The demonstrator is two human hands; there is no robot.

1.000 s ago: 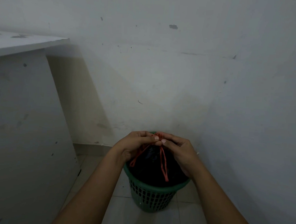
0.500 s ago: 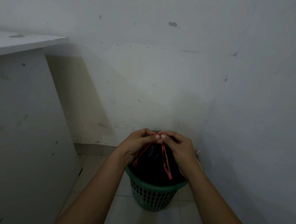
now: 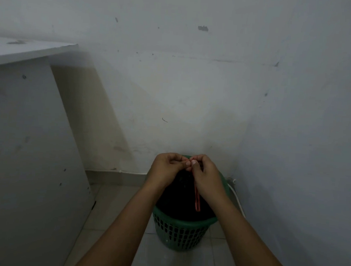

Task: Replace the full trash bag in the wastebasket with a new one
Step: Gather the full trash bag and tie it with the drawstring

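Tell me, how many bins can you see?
1: a green bin on the floor in the corner, under both hands, with a black bag inside. Others may be out of view.

Perforated green plastic wastebasket (image 3: 181, 233), glossy black plastic trash bag (image 3: 178, 195), matt scuffed painted wall (image 3: 194, 92), smooth floor tiles (image 3: 113, 211).

A wastebasket (image 3: 181, 233) stands on the floor (image 3: 115, 211) in a corner, directly below both hands. A trash bag (image 3: 178, 197) sits inside it. The left hand (image 3: 167, 169) and right hand (image 3: 208, 176) meet fingertip to fingertip above the bag, pinching its drawstring (image 3: 197, 198), whose loose ends hang down under the right hand. One wall (image 3: 174, 80) lies beyond the hands, another (image 3: 304, 142) to their right. A cabinet (image 3: 23, 153) stands well to the left. A cord (image 3: 235, 196) runs down just right of the basket.
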